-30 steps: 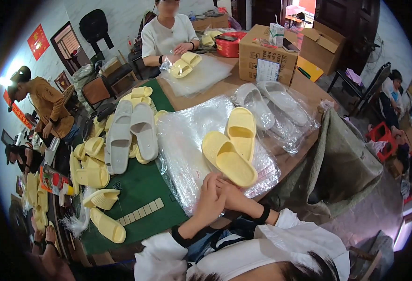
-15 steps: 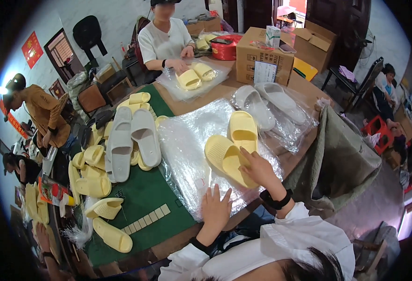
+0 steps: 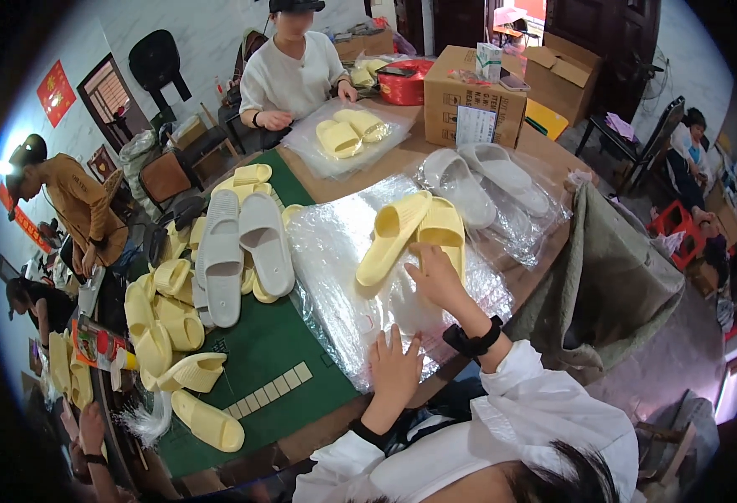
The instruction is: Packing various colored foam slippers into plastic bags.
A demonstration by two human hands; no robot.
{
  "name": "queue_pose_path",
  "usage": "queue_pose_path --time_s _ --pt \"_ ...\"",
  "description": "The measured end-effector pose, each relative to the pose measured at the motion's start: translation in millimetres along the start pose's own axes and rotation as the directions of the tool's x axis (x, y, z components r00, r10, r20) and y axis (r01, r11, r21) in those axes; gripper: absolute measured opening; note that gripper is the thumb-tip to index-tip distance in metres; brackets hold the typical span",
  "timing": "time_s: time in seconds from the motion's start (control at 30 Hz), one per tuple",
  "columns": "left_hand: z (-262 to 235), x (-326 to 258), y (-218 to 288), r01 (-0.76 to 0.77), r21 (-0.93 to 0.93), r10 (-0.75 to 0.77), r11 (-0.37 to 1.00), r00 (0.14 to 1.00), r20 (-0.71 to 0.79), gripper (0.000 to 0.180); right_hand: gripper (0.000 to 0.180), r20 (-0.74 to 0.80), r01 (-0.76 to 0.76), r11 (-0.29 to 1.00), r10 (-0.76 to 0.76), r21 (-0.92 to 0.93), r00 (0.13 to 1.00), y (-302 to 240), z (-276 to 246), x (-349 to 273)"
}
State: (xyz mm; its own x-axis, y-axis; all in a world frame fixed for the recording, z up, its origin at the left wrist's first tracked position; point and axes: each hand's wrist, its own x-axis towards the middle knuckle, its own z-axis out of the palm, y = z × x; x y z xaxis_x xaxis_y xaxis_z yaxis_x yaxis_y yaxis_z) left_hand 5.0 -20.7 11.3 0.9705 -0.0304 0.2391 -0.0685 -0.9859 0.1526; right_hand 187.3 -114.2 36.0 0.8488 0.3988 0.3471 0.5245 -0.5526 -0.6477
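Note:
My left hand (image 3: 395, 366) lies with fingers spread on a stack of clear plastic bags (image 3: 335, 251). My right hand (image 3: 438, 281) reaches over the heel end of a yellow slipper (image 3: 441, 222), fingers stretched out and touching it; part of that slipper is hidden. A second yellow slipper (image 3: 392, 236) leans on its side against the first, on the same bags. To their right, a pair of grey slippers (image 3: 502, 172) rests on or in clear plastic. Left of the bags, two grey slippers (image 3: 266, 243) lie on a heap of yellow ones (image 3: 175, 323).
Across the table, a person (image 3: 293, 75) sits by a bagged yellow pair (image 3: 339, 138). A cardboard box (image 3: 473, 101) and red container (image 3: 402, 81) stand at the back. Grey cloth (image 3: 620, 277) hangs at the right edge. Another person's hand (image 3: 92, 429) shows at lower left.
The left yellow slipper has tipped onto its side and swung toward the other, which also turned. My right hand shifted slightly left. The person across drew a hand off the bagged pair.

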Motion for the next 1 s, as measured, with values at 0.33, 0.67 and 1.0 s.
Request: queue_pose_path --time_s 0.33,0.67,1.0 --pt "3.3 -2.4 -0.6 0.012 0.013 -0.012 1.0 1.0 -0.006 0.04 0.056 0.205 -0.036 0.961 0.095 -0.274 0.974 -18.6 -12.6 9.0" --pt "5.2 -0.2 1.8 0.016 0.02 -0.016 1.0 1.0 0.001 0.044 0.056 0.291 0.133 0.985 -0.097 -0.107 0.952 -7.2 19.6 27.0" --pt "5.8 -1.8 0.9 0.003 0.019 -0.002 1.0 1.0 -0.011 0.044 0.039 0.371 0.12 0.991 -0.135 0.064 0.919 -15.4 4.5 22.2"
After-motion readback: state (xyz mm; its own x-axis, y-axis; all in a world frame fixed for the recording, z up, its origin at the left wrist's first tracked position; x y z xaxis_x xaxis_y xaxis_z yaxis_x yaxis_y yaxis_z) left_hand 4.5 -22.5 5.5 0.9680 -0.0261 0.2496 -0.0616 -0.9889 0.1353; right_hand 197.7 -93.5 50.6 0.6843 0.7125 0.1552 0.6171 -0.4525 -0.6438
